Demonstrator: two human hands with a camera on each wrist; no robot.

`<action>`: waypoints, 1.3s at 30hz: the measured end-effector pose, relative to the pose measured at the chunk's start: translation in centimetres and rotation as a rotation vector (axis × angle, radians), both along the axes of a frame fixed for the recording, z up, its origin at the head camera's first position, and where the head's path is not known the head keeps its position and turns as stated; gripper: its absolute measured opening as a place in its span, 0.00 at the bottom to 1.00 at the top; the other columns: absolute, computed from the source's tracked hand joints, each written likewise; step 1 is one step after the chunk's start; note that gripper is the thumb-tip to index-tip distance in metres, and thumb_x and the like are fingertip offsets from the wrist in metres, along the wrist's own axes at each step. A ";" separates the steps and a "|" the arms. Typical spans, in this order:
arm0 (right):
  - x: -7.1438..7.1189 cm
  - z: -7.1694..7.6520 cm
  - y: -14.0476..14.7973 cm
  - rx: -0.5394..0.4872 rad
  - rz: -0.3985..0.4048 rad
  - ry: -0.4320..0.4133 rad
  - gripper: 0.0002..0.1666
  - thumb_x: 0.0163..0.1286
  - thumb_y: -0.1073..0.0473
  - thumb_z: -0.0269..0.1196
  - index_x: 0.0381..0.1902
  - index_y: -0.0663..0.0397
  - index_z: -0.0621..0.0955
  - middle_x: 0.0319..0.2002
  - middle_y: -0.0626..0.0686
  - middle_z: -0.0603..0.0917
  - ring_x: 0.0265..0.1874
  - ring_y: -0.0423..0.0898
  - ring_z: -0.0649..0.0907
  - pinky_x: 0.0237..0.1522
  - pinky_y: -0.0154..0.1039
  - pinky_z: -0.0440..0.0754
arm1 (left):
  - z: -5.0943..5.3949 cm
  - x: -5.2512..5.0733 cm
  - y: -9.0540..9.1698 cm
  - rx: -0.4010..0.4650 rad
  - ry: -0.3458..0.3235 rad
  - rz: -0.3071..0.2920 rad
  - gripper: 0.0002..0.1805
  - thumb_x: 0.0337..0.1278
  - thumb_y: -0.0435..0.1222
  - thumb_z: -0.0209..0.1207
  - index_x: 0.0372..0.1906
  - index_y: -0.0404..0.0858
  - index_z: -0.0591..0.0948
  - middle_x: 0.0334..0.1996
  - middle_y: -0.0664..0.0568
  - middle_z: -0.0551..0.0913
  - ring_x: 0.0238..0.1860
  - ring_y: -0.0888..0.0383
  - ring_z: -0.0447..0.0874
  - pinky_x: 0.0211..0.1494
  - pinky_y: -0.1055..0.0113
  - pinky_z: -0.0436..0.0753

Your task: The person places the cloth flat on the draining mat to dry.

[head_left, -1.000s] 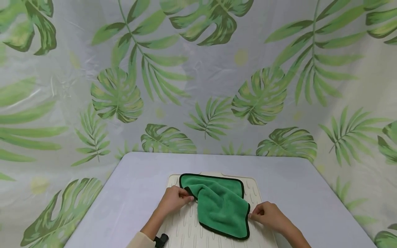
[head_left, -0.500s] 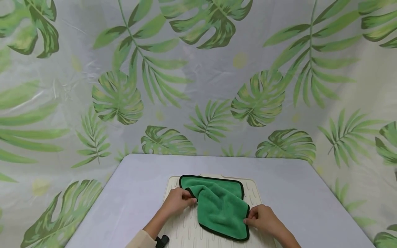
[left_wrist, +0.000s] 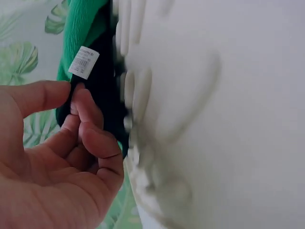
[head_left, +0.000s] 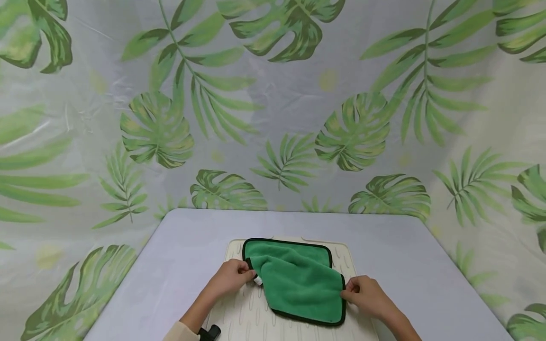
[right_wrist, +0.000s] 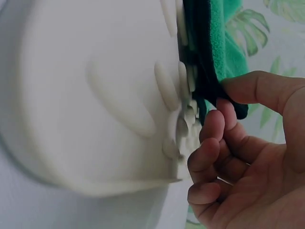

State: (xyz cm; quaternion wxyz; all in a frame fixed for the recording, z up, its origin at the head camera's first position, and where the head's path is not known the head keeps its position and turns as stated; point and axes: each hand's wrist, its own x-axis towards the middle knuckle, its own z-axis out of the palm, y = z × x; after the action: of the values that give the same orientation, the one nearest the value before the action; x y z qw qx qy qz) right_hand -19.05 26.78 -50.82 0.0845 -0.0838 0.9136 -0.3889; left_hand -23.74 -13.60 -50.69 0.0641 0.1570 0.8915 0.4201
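Observation:
A green cloth [head_left: 300,289] with black edging lies partly folded over itself on a cream ridged mat [head_left: 245,315]. My left hand [head_left: 230,277] pinches its left edge between thumb and fingers; close by, a white label [left_wrist: 84,62] sticks out from the edging in the left wrist view. On the opposite side my right hand [head_left: 368,297] pinches the cloth's right edge. The right wrist view shows that thumb and fingertips on the black border [right_wrist: 221,93], with the cloth raised a little off the mat there.
The mat lies on a white table [head_left: 183,255] with rounded far corners. Behind the table hangs a leaf-patterned curtain [head_left: 273,109]. A black strap-like piece [head_left: 210,333] shows at my left wrist, beside a beige sleeve [head_left: 181,332].
My left hand has drawn the cloth's left edge outward to the left. The upper layer is flatter and wider, and the white label now shows. My right hand has shifted slightly right.

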 end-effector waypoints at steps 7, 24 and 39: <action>0.0 0.0 0.4 0.007 -0.030 -0.025 0.09 0.65 0.56 0.66 0.27 0.54 0.81 0.22 0.47 0.79 0.20 0.41 0.73 0.22 0.35 0.72 | 1.2 0.7 -2.4 -0.030 -0.061 0.048 0.21 0.67 0.41 0.57 0.15 0.47 0.71 0.13 0.62 0.64 0.17 0.63 0.57 0.23 0.69 0.61; 0.6 0.7 0.5 0.039 0.025 -0.050 0.19 0.68 0.44 0.70 0.28 0.53 0.80 0.21 0.46 0.77 0.20 0.40 0.72 0.24 0.36 0.70 | 0.8 1.9 -4.4 -0.010 -0.061 -0.019 0.13 0.57 0.34 0.65 0.45 0.34 0.90 0.35 0.52 0.90 0.33 0.61 0.80 0.36 0.66 0.78; 1.2 0.5 0.7 0.044 0.158 -0.105 0.20 0.64 0.50 0.73 0.19 0.51 0.77 0.15 0.41 0.68 0.17 0.37 0.67 0.20 0.31 0.65 | -0.4 2.4 -3.3 0.029 -0.044 -0.108 0.05 0.54 0.36 0.75 0.31 0.37 0.91 0.24 0.53 0.86 0.25 0.67 0.75 0.30 0.71 0.73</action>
State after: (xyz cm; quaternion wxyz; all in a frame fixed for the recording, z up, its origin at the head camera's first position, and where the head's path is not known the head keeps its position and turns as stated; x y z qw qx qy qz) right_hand -17.85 27.53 -50.35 0.1643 -0.1334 0.9067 -0.3649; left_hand -21.37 -16.88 -51.06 0.1040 0.1963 0.8739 0.4323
